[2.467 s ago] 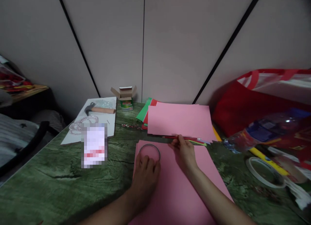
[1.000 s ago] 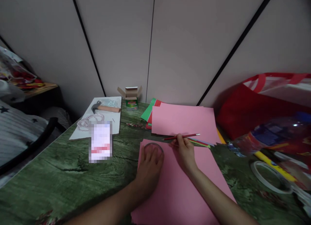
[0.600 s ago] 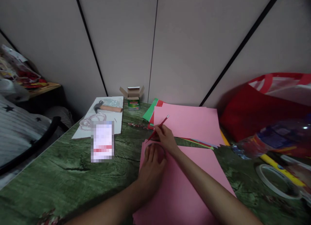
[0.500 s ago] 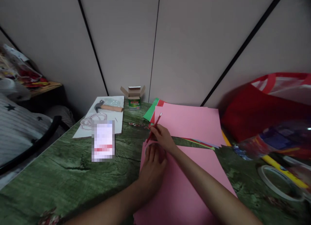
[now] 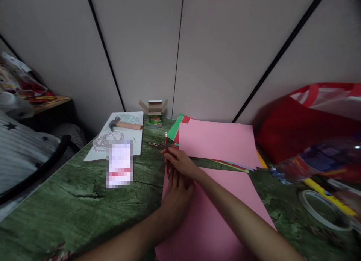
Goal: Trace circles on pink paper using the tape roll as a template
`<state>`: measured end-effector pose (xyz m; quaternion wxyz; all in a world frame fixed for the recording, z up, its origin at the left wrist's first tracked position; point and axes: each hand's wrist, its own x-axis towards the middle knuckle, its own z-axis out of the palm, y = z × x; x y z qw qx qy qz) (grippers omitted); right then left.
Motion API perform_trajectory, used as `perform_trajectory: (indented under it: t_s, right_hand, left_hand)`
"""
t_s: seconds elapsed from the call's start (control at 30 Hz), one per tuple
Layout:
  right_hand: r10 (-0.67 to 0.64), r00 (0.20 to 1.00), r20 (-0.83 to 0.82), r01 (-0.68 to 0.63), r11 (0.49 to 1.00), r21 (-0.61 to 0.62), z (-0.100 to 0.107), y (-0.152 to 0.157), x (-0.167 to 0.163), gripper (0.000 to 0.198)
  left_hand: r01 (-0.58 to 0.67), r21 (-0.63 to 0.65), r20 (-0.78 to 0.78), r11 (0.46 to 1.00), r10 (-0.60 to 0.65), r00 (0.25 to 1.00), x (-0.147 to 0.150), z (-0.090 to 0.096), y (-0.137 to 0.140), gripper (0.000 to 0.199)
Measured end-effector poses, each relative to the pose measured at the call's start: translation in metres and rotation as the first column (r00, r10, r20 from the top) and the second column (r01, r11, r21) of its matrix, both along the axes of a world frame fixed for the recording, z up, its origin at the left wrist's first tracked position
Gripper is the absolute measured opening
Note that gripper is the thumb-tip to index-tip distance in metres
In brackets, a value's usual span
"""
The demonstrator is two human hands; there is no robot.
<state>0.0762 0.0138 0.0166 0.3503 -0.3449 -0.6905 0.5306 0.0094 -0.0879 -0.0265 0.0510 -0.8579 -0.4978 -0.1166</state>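
Observation:
My right hand [image 5: 180, 161] is closed around a red pencil [image 5: 166, 144], holding it almost upright with its pale end up. The pencil's lower end meets the upper left corner of a pink paper sheet [image 5: 220, 216] in front of me. Just below, my left hand [image 5: 176, 195] lies flat on that same sheet, fingers stretched toward the corner. Something thin and curved seems to lie under its fingertips, mostly hidden. Behind both hands rests a second stack of pink paper [image 5: 217, 140], with green, red and yellow sheets peeking out.
To the left are a phone [image 5: 120, 165] with blurred screen, a white board [image 5: 98, 150], a hammer [image 5: 128, 125] and beaded strands [image 5: 105, 141]. A small open box [image 5: 155, 118] stands by the wall. Rightward are a tape roll [image 5: 324, 210], a plastic bottle [image 5: 313, 159] and a red bag [image 5: 304, 118].
My right hand has moved left, and the pencil has swung from leaning right to nearly upright. A pale arc at my left fingertips is now mostly covered. My left hand has stayed in place.

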Motion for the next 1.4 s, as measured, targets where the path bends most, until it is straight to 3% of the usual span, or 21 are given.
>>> perform_trajectory:
  t_s: [0.2,0.37,0.6,0.9,1.1,1.4]
  right_hand:
    - [0.013,1.000,0.010,-0.013,1.000,0.025,-0.004,0.003,-0.003,0.015]
    - [0.067,0.990,0.127,-0.086,0.984,0.157,-0.005,0.005,-0.004,0.016]
    - [0.002,0.985,0.175,-0.040,0.976,0.215,-0.009,0.012,-0.008,0.012]
    - [-0.142,0.980,0.141,0.112,0.973,0.201,-0.017,0.032,0.004,0.013]
    - [-0.246,0.964,0.098,0.223,0.955,0.196,-0.026,0.039,0.018,0.016]
    - [-0.429,0.896,0.116,0.403,0.895,0.193,-0.028,0.035,0.047,0.028]
  left_hand:
    - [0.006,0.002,0.036,1.000,-0.006,0.999,0.000,-0.004,0.000,0.050]
    - [-0.006,0.002,0.034,1.000,0.006,0.999,0.001,-0.003,0.000,0.052]
    - [0.013,0.039,0.060,0.999,-0.015,0.998,0.000,-0.002,0.000,0.060]
    - [0.004,-0.057,0.022,0.998,-0.003,1.000,-0.001,-0.002,0.001,0.039]
    - [-0.005,-0.123,0.016,0.992,0.007,1.000,-0.002,0.001,0.000,0.042]
    - [-0.002,-0.056,-0.082,0.998,-0.002,0.997,-0.004,0.008,0.004,0.042]
